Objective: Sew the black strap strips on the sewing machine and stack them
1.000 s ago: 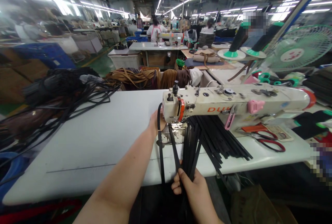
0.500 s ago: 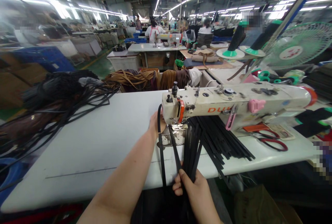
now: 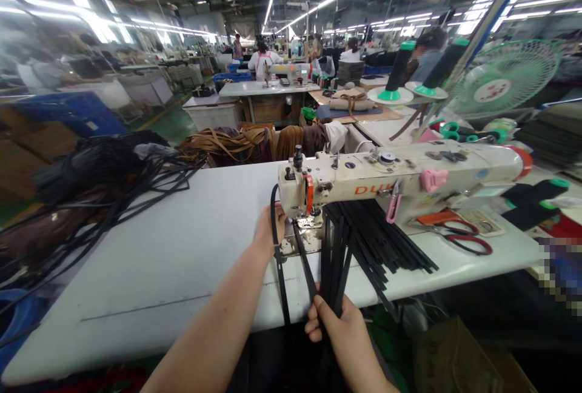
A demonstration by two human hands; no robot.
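My right hand point(image 3: 341, 326) is closed around a bundle of narrow black straps point(image 3: 334, 259) at the table's front edge. From its thumb and fingertips a single black strap point(image 3: 305, 259) runs up to the needle area of the sewing machine point(image 3: 345, 184). My left hand point(image 3: 267, 229) is beside and partly behind the machine head, its fingertips mostly hidden there. A looped black strap point(image 3: 279, 278) passes in front of that hand and hangs over the table edge. More cut black straps point(image 3: 391, 241) lie fanned out under the machine arm.
Red-handled scissors point(image 3: 468, 241) lie right of the machine. Pink thread snips point(image 3: 393, 205) hang on its arm. Black thread cones point(image 3: 400, 71) and a green fan point(image 3: 504, 83) stand at the right. Piled black cords point(image 3: 122, 181) cover the table's left end. People work at tables further back.
The camera view has shifted slightly, so the machine appears a little further left. My left hand has shifted slightly beside the machine head; my right hand keeps its hold on the straps.
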